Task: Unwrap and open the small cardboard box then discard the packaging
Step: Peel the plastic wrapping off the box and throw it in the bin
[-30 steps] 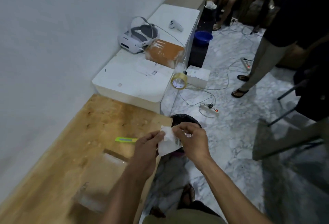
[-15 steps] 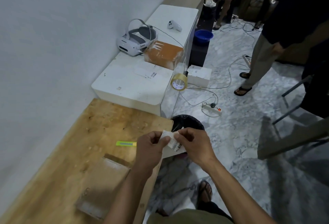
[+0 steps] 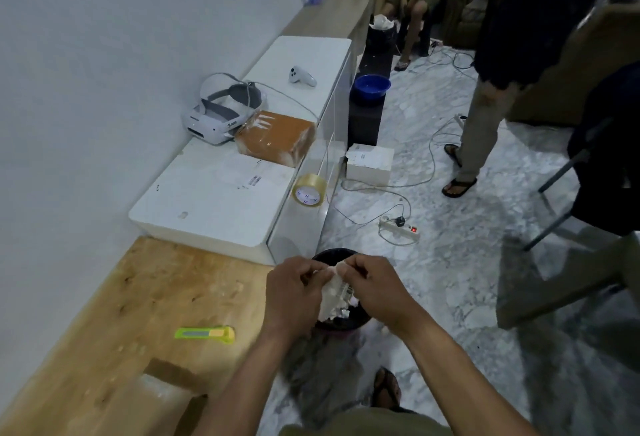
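Both hands pinch one crumpled white piece of packaging with a barcode label, held right over a black waste bin on the floor beside the wooden table. My left hand grips its left edge, my right hand its top right. A flattened brown cardboard box with clear tape lies on the wooden table at the lower left. A green utility knife rests on the table between the box and the bin.
A white cabinet holds a tape-wrapped brown parcel, a VR headset, a controller and a tape roll. Cables and a power strip cross the marble floor. A person stands at right.
My hands have squeezed the white packaging into a tighter crumple and brought it lower over the bin. The standing person has shifted slightly.
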A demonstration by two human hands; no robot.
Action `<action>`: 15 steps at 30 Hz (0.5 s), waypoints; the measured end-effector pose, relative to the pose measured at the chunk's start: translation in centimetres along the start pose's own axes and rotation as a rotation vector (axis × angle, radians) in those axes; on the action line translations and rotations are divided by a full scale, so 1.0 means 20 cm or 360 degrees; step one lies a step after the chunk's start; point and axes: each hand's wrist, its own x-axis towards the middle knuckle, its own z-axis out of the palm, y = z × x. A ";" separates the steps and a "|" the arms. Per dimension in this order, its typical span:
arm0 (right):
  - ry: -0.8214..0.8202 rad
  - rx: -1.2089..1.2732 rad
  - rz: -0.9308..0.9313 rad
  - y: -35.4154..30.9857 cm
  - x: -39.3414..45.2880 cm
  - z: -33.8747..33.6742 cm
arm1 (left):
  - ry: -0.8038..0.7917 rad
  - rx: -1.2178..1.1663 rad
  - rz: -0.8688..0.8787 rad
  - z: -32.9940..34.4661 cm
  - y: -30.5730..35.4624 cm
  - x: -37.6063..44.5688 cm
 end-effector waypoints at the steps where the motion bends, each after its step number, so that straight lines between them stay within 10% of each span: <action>1: 0.0038 0.0124 0.0056 0.01 0.03 -0.05 | 0.0037 -0.0044 -0.0029 0.05 0.04 0.03; 7: 0.0211 0.0786 0.0348 0.02 0.21 -0.27 | 0.0205 -0.0482 -0.0396 0.34 0.25 0.20; 15: 0.0653 0.0443 0.0226 0.30 0.42 -0.70 | 0.0689 -0.0891 -0.0782 0.34 0.15 0.39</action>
